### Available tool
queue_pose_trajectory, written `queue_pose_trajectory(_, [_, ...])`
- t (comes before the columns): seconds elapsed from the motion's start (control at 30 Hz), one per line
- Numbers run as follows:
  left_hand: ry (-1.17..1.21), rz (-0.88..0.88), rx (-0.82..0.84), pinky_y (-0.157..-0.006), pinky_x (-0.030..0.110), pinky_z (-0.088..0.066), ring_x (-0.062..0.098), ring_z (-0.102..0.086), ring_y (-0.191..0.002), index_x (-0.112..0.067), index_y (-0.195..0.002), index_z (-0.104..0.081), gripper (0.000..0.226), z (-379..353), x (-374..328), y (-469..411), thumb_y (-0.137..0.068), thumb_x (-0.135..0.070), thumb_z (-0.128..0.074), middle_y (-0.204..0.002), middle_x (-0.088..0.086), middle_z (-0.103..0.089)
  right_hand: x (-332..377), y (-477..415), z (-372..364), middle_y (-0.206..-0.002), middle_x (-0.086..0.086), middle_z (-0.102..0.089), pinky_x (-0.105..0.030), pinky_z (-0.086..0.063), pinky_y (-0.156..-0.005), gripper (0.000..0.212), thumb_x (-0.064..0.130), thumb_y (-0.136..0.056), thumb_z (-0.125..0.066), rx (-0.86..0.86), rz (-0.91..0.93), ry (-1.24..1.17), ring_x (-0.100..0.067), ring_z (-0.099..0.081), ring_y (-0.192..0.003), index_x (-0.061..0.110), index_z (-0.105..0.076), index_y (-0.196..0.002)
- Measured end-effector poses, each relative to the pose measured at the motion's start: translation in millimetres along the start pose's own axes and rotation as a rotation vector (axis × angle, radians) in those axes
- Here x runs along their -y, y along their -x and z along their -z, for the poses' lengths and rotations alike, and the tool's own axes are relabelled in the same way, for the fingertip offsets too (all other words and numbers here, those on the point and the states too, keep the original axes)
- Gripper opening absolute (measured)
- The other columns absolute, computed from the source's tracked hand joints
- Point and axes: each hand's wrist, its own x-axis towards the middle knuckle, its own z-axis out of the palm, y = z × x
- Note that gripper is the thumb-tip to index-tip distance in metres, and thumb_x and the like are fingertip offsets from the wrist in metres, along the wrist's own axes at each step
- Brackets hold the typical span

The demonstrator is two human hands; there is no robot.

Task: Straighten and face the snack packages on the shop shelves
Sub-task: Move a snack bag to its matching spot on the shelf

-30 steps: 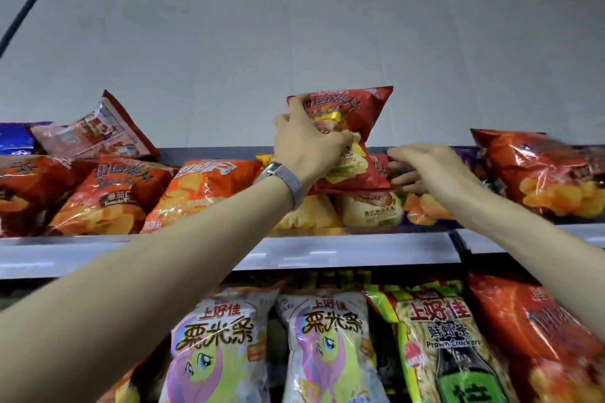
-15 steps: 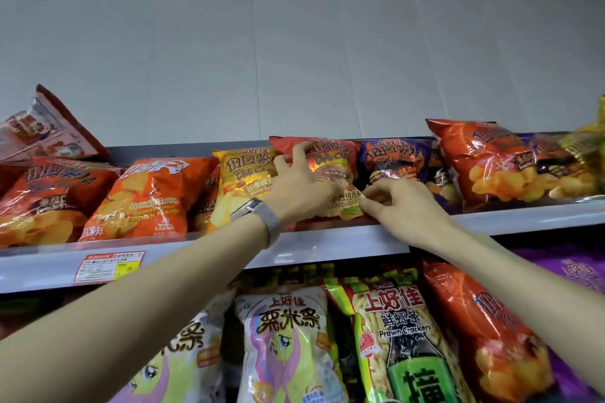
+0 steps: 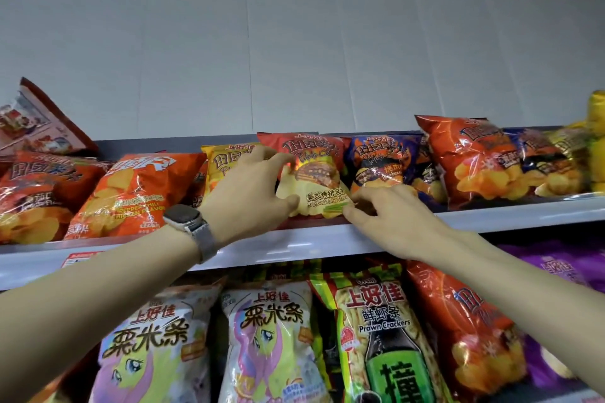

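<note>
A red potato chip bag (image 3: pixel 314 173) with a ribs picture stands facing front on the top shelf (image 3: pixel 294 242), between a yellow bag (image 3: pixel 222 163) and a dark blue bag (image 3: pixel 379 160). My left hand (image 3: pixel 248 193), with a watch on the wrist, grips the red bag's left edge, thumb under its lower left and fingers over its upper left. My right hand (image 3: pixel 389 216) pinches the red bag's lower right corner at the shelf lip.
Orange and red chip bags (image 3: pixel 137 193) lie tilted on the top shelf's left; one red bag (image 3: pixel 36 124) leans at the back. More orange and blue bags (image 3: pixel 484 160) lie on the right. Corn stick bags (image 3: pixel 271 340) and prawn crackers (image 3: pixel 383 337) fill the lower shelf.
The red bag, held up above the shelf a second ago, now stands on the shelf between the yellow and blue bags. Both hands came down with it; the view shifted right.
</note>
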Motion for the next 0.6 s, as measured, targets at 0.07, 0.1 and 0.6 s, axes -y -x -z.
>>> queue_pose_trajectory(0.07, [-0.043,-0.035,0.004,-0.113,0.042,-0.043,0.026,-0.044,-0.140,-0.027,-0.152,-0.052,0.061,6,-8,5,-0.095,-0.044,-0.065,-0.147,0.003,-0.054,2,4,6,-0.119,-0.003,-0.072,-0.044,-0.051,-0.095,0.054,0.063,-0.094,-0.045,0.013,-0.012,0.019,-0.030,-0.063,-0.111,0.029,-0.067,-0.130])
queue_pose_trajectory(0.1, [-0.054,-0.043,0.013,-0.112,0.043,-0.043,0.026,-0.045,-0.138,-0.026,-0.149,-0.056,0.058,9,-13,6,-0.095,-0.046,-0.062,-0.143,0.003,-0.057,4,6,9,-0.120,-0.002,-0.072,-0.043,-0.051,-0.095,0.055,0.065,-0.092,-0.043,0.013,-0.018,0.024,-0.030,-0.063,-0.113,0.031,-0.067,-0.129])
queue_pose_trajectory(0.6, [0.165,-0.125,0.247,-0.097,0.033,-0.052,0.021,-0.062,-0.119,-0.021,-0.148,-0.057,0.060,0,-77,3,-0.095,-0.047,-0.066,-0.133,0.003,-0.068,-1,37,68,-0.120,0.001,-0.069,-0.039,-0.051,-0.076,0.040,0.049,-0.096,-0.051,-0.142,-0.101,0.295,-0.026,-0.063,-0.107,0.026,-0.063,-0.126])
